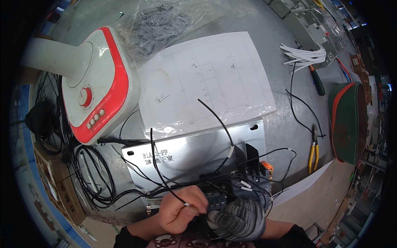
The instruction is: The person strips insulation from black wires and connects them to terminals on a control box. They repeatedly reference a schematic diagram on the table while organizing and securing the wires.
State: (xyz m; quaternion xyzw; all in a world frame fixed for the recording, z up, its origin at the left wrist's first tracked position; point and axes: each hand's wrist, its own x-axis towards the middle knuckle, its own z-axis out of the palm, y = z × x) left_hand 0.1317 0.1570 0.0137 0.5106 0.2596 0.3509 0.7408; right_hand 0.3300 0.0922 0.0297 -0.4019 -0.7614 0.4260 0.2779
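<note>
The left hand (pixel 182 210), bare, is curled with thumb and finger pinching a black wire (pixel 157 166) beside its white sleeve, at the near edge of the surface (pixel 242 18); the wire's free end rises over a silver metal plate (pixel 194 145). The right hand (pixel 239 219), in a grey striped glove, is curled close against the left; its fingertips are hidden, so I cannot tell what it grips. Toward the left edge stands a white-and-red appliance base (pixel 113 68), with coiled black cable (pixel 111 182) near the near left corner. Yellow-handled pliers (pixel 314 155) lie toward the near right corner, beside a green container (pixel 346 124) at the right edge.
</note>
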